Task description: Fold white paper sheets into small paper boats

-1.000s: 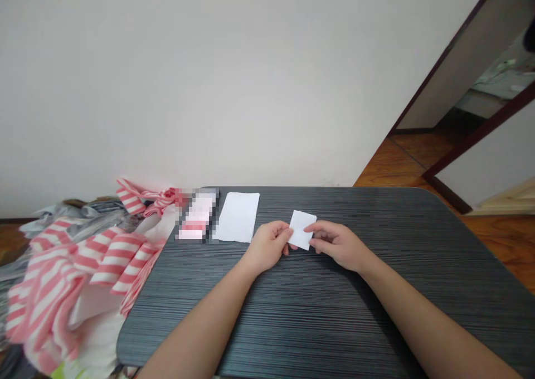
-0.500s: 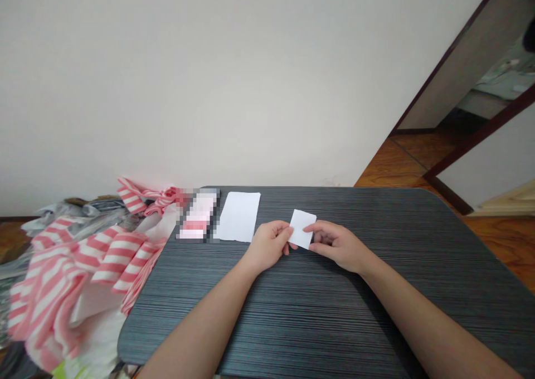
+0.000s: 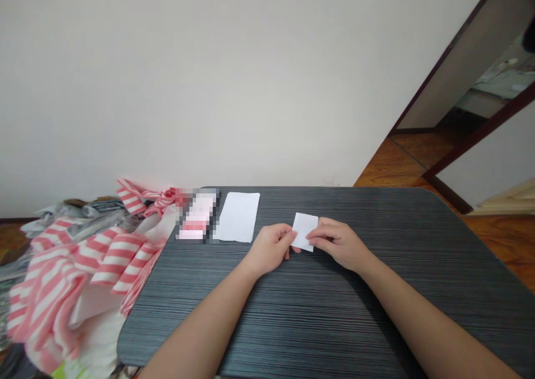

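Note:
A small white piece of paper (image 3: pixel 304 229), roughly square, is held between my two hands above the dark table. My left hand (image 3: pixel 272 247) pinches its left edge, thumb on top and fingers underneath. On the right edge, my right hand (image 3: pixel 337 242) grips it with the thumb on the face and the index finger behind. Whether the paper is folded or a single layer I cannot tell. To the left of my left hand, larger white sheets of paper (image 3: pixel 239 217) lie flat on the table.
The dark, wood-grained table (image 3: pixel 292 323) has rounded corners. A pixelated pink-and-white item (image 3: pixel 198 214) lies at its far left. Beyond the left edge is a heap of red-and-white striped cloth (image 3: pixel 112 256). A pale wall (image 3: pixel 251 83) stands behind; a doorway opens at right.
My right thumb has moved from under the paper's lower corner onto its face, and the index finger has gone behind it. The paper has turned slightly and shifted a little right.

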`<state>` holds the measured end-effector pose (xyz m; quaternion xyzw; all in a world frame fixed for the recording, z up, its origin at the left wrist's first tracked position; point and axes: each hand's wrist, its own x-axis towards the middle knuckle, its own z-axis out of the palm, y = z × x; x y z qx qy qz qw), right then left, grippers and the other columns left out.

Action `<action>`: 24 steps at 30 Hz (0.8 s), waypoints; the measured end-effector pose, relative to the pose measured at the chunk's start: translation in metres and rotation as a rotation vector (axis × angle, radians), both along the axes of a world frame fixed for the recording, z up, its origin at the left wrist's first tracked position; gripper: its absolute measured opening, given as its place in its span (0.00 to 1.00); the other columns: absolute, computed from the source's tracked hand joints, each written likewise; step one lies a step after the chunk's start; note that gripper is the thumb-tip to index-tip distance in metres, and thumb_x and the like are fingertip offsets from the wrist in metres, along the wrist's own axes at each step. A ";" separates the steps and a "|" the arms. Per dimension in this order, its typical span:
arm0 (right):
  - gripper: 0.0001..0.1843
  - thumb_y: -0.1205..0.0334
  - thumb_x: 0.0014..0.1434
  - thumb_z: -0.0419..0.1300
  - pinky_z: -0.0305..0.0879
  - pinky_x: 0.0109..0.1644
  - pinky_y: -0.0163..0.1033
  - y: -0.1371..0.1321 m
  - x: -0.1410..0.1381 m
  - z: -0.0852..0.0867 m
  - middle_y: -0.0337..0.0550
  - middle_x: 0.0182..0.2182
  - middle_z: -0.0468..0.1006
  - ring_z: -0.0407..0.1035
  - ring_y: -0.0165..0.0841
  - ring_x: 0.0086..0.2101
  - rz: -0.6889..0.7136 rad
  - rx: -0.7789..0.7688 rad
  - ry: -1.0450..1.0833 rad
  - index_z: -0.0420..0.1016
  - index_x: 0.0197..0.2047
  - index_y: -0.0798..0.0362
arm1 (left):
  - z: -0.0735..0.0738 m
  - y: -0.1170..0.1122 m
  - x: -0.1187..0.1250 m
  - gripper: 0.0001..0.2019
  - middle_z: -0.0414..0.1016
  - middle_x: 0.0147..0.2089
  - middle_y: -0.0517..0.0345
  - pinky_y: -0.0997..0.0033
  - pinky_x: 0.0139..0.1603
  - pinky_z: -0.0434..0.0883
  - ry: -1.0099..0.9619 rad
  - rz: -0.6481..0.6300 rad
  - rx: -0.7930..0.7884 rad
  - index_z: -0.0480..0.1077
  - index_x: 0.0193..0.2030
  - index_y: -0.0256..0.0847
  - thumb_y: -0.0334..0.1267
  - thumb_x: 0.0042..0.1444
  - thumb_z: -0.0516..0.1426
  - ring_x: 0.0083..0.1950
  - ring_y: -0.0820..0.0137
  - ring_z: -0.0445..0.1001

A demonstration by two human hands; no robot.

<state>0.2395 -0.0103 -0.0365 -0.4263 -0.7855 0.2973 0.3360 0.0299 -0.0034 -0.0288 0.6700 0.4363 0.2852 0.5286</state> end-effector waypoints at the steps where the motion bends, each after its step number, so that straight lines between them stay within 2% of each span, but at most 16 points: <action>1: 0.08 0.59 0.58 0.59 0.60 0.33 0.37 0.000 0.000 0.000 0.41 0.26 0.68 0.65 0.31 0.28 -0.003 0.015 -0.008 0.80 0.34 0.51 | 0.000 0.000 0.000 0.17 0.76 0.28 0.57 0.76 0.23 0.62 0.008 -0.007 0.004 0.70 0.31 0.38 0.47 0.59 0.48 0.21 0.76 0.65; 5: 0.09 0.58 0.58 0.59 0.60 0.31 0.37 0.000 -0.002 -0.001 0.40 0.25 0.65 0.63 0.31 0.27 -0.048 0.070 -0.008 0.80 0.34 0.49 | 0.002 -0.001 0.001 0.17 0.75 0.27 0.57 0.76 0.23 0.62 0.027 -0.010 0.009 0.70 0.31 0.37 0.47 0.59 0.48 0.21 0.75 0.65; 8: 0.07 0.59 0.57 0.60 0.62 0.35 0.40 -0.001 -0.005 0.001 0.41 0.28 0.64 0.63 0.34 0.31 -0.128 0.187 -0.018 0.80 0.33 0.48 | 0.002 -0.001 0.001 0.17 0.76 0.27 0.57 0.76 0.24 0.62 0.035 -0.015 0.014 0.70 0.31 0.38 0.47 0.59 0.48 0.21 0.75 0.65; 11: 0.06 0.61 0.56 0.61 0.62 0.44 0.47 -0.003 -0.008 0.005 0.47 0.40 0.68 0.62 0.39 0.40 -0.188 0.299 -0.062 0.80 0.30 0.48 | 0.003 -0.001 0.001 0.17 0.76 0.27 0.57 0.76 0.24 0.62 0.050 -0.032 0.026 0.70 0.31 0.38 0.47 0.60 0.47 0.21 0.75 0.65; 14: 0.07 0.63 0.57 0.59 0.61 0.48 0.50 -0.004 -0.009 0.008 0.48 0.52 0.65 0.61 0.43 0.46 -0.168 0.288 -0.072 0.78 0.30 0.50 | 0.005 -0.002 0.001 0.17 0.74 0.25 0.58 0.76 0.25 0.62 0.076 -0.047 0.045 0.70 0.29 0.38 0.45 0.60 0.47 0.21 0.75 0.66; 18: 0.07 0.64 0.60 0.55 0.63 0.49 0.47 -0.003 -0.008 0.006 0.49 0.48 0.69 0.64 0.41 0.46 -0.078 0.193 -0.037 0.74 0.34 0.51 | 0.007 -0.003 0.000 0.17 0.69 0.20 0.61 0.76 0.26 0.60 0.119 -0.087 0.108 0.71 0.27 0.39 0.44 0.60 0.47 0.22 0.74 0.65; 24: 0.07 0.63 0.62 0.53 0.64 0.41 0.40 -0.002 -0.010 0.007 0.46 0.36 0.71 0.67 0.36 0.37 -0.042 0.118 -0.034 0.71 0.34 0.51 | 0.009 -0.003 0.000 0.16 0.67 0.19 0.63 0.76 0.26 0.59 0.131 -0.105 0.148 0.69 0.27 0.39 0.43 0.60 0.47 0.22 0.74 0.65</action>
